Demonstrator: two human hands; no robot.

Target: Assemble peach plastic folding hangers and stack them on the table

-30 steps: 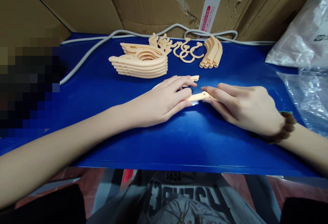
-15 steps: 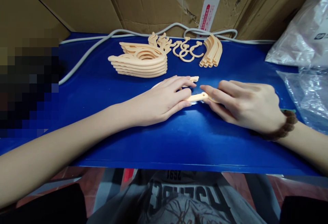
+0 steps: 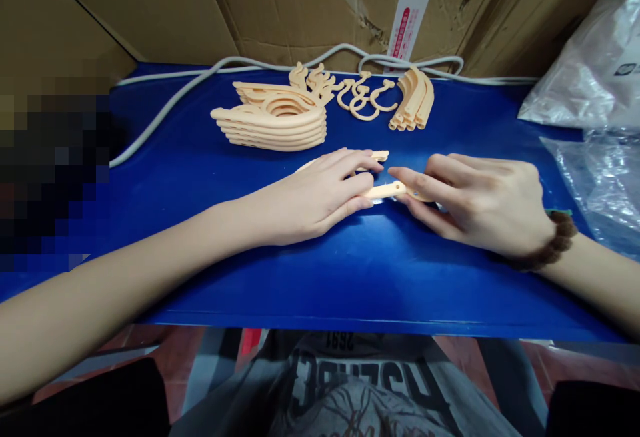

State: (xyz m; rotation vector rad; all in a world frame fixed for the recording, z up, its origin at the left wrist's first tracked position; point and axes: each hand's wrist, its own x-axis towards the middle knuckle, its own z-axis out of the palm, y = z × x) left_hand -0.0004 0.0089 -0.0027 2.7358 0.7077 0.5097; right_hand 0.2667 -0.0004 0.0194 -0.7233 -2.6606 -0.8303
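My left hand (image 3: 325,190) lies closed over a cream plastic hanger part (image 3: 386,191), whose narrow end with a small round hole sticks out past the fingers. Another end of cream plastic (image 3: 381,156) shows beyond the fingertips; whether it belongs to the same part is hidden. My right hand (image 3: 480,200) pinches a second hanger piece (image 3: 416,194), mostly covered by the fingers, with its holed end right up against the first part. A brown fuzzy band (image 3: 555,245) circles the right wrist.
Behind the hands are a stack of cream hanger bodies (image 3: 275,131), several loose hooks (image 3: 364,98) and a bundle of curved hanger arms (image 3: 414,102). A white cable (image 3: 173,107) runs along cardboard boxes (image 3: 300,10). Clear plastic bags (image 3: 590,83) lie at the right of the blue table (image 3: 320,283).
My right hand has shifted very slightly left, and a little more of the piece in it shows. My left hand has hardly moved.
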